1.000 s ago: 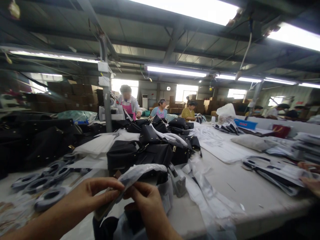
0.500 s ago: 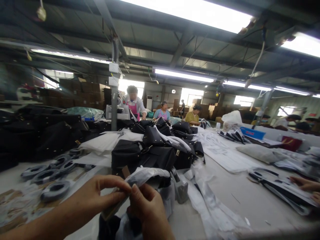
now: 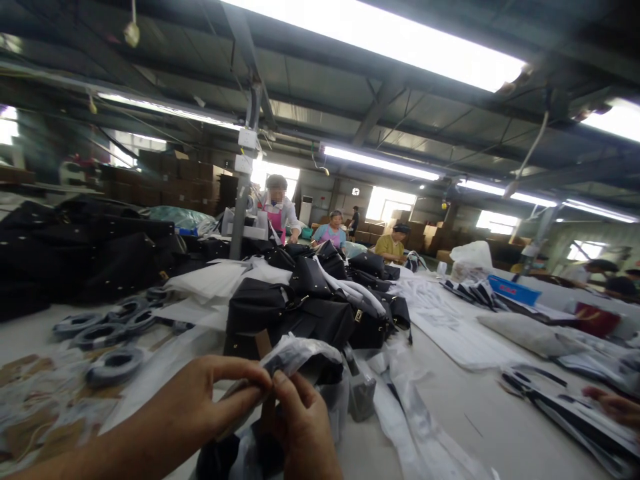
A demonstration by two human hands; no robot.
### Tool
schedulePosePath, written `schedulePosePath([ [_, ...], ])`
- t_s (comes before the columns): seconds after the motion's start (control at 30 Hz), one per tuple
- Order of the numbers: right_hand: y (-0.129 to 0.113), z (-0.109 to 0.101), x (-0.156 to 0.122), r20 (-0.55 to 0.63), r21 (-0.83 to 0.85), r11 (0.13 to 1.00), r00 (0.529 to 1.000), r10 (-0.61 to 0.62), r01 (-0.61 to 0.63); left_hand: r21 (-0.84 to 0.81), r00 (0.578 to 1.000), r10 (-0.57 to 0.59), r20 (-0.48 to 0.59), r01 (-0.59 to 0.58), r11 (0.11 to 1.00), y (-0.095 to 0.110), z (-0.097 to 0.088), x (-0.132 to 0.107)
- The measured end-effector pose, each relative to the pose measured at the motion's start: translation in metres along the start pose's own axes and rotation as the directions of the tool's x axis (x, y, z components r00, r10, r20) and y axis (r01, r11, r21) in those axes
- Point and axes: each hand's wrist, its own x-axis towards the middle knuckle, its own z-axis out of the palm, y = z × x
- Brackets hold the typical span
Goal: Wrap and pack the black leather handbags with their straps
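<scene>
My left hand point(image 3: 215, 393) is closed in a pinch, thumb and forefinger meeting at the end of a black strap wrapped in clear plastic point(image 3: 305, 350). Right against it, my right hand point(image 3: 303, 420) pinches the same strap, its fingertips touching those of the left. A brown card strip point(image 3: 263, 341) shows above the fingertips and again below them; how it is attached is hidden. The strap arches up and to the right over a dark, plastic-covered bundle point(image 3: 215, 457) low in front of me. Just behind stand black bags point(image 3: 320, 323) with metal fittings.
Wrapped black coils point(image 3: 115, 365) and bagged brown tags point(image 3: 30, 407) lie at left. White sheets point(image 3: 200, 283) and plastic sleeves point(image 3: 415, 413) are spread about. A co-worker's hand point(image 3: 615, 403) is at right, by wrapped straps point(image 3: 560, 407). Several people sit or stand across the table.
The view has turned a little left and tilted. Both hands still pinch the strap; the brown card strip now shows below the fingertips as well.
</scene>
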Motion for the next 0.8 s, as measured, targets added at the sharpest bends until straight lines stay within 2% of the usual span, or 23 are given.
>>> schedulePosePath([
  [0.1,-0.003,0.000,0.000,0.015,0.008,1.000,0.999,0.029,-0.029,0.062,0.998,0.030,-0.058,-0.026,0.998,-0.002,0.003,-0.004],
  [0.17,-0.006,-0.001,0.000,0.033,-0.017,0.999,0.999,0.037,-0.036,0.036,0.994,0.036,-0.102,-0.033,0.999,-0.006,0.006,-0.005],
  [0.27,-0.010,-0.002,-0.001,0.050,-0.053,0.994,0.994,0.093,-0.091,-0.182,0.991,-0.044,-0.128,0.020,0.983,-0.016,0.013,-0.003],
  [0.37,-0.014,-0.001,-0.003,0.031,-0.069,0.984,0.986,0.166,-0.163,-0.449,0.979,-0.168,-0.120,0.097,0.888,-0.029,0.021,0.001],
  [0.43,-0.017,-0.001,-0.004,0.008,-0.096,0.977,0.981,0.194,-0.192,-0.543,0.965,-0.225,-0.135,0.118,0.832,-0.036,0.023,0.004],
  [0.5,-0.020,-0.002,-0.005,0.004,-0.132,0.969,0.977,0.213,-0.210,-0.576,0.965,-0.232,-0.119,0.123,0.808,-0.039,0.022,0.006],
  [0.67,-0.027,-0.005,-0.003,0.083,-0.185,0.959,0.969,0.232,-0.214,-0.563,0.989,-0.142,0.044,0.142,0.814,-0.031,0.015,0.005],
  [0.8,-0.032,-0.009,0.000,0.157,-0.206,0.965,0.968,0.195,-0.161,-0.518,0.991,-0.130,0.040,0.131,0.845,-0.022,0.013,0.003],
])
